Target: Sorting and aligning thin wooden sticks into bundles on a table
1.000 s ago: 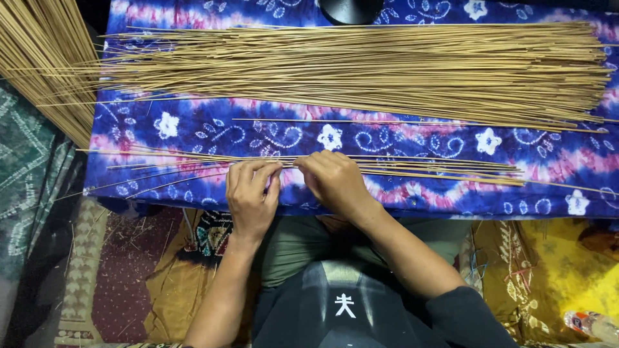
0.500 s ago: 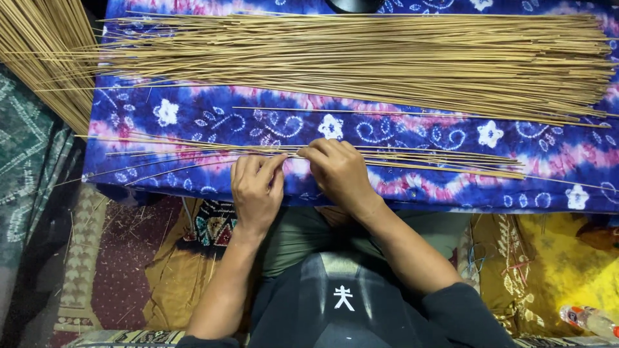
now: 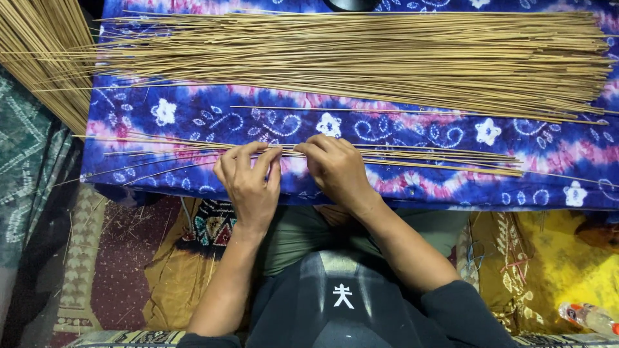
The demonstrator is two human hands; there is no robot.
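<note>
Sitting right up against the blue tie-dye cloth (image 3: 193,116) with white flowers, the person has both hands together on its near edge, working a small row of thin sticks (image 3: 412,158). The left hand (image 3: 250,180) lies flat with its fingers curled over the sticks, and the right hand (image 3: 335,169) sits just beside it, fingertips pinching down on the same few, so both look closed on that thin bunch, probably to keep the sticks lined up side by side. The sticks run crosswise along the cloth's near edge, ends fanning a bit toward the left. On the far side of the cloth lies the big pile of sticks (image 3: 361,58), all laid the same way, likely the stock kept within reach. Off the cloth's left corner another sheaf of sticks (image 3: 45,58) leans in at an angle. No real containers here; the cloth itself is doing the holding. Only container-ish thing is a plastic bottle (image 3: 590,317) lying on the yellow fabric (image 3: 554,258) off the cloth's near right corner, and I can't tell what's in it.
</note>
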